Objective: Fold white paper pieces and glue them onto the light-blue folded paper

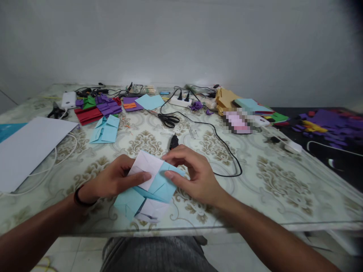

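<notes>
A plain grey wall [181, 41] rises behind the pale, floral-patterned surface [249, 189]; light tiled floor [87, 247] shows below; the lighting is soft.

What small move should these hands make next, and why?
I'd perhaps press along the seam between the white square and light-blue square: the left hand has its thumb on the white, the right hand its thumb over the blue.

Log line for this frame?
left hand: holds folded white-and-blue paper | right hand: at its blue part | beyond: black tool, black scissors
</notes>
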The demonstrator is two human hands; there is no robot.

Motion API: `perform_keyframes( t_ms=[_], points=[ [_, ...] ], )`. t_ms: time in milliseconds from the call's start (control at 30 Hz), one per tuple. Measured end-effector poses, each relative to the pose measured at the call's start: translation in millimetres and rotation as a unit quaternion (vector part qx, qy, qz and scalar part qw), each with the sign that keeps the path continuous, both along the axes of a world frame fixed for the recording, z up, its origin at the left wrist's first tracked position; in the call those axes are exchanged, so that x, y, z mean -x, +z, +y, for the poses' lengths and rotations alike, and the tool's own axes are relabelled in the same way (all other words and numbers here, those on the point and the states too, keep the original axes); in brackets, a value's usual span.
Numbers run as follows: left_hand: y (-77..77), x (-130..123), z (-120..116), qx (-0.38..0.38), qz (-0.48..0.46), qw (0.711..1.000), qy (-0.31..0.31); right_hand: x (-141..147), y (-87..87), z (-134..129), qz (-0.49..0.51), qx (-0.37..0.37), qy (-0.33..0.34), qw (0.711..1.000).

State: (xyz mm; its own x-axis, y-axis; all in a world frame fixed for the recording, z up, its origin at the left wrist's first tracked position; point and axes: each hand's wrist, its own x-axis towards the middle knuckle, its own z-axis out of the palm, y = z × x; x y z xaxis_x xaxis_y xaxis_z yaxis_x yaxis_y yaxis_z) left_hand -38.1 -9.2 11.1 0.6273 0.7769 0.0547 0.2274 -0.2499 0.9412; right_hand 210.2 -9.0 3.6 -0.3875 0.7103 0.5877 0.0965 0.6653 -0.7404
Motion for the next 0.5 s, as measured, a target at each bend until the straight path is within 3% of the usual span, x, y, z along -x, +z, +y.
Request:
perform_keyframes(
  t_ms=[500],
  points=[
    [-0.4,0.2,0.7,0.009,-0.001,1.0,-0.003,-0.2,-0.2,0.4,-0.006,-0.013,0.006,1.0]
  ],
)
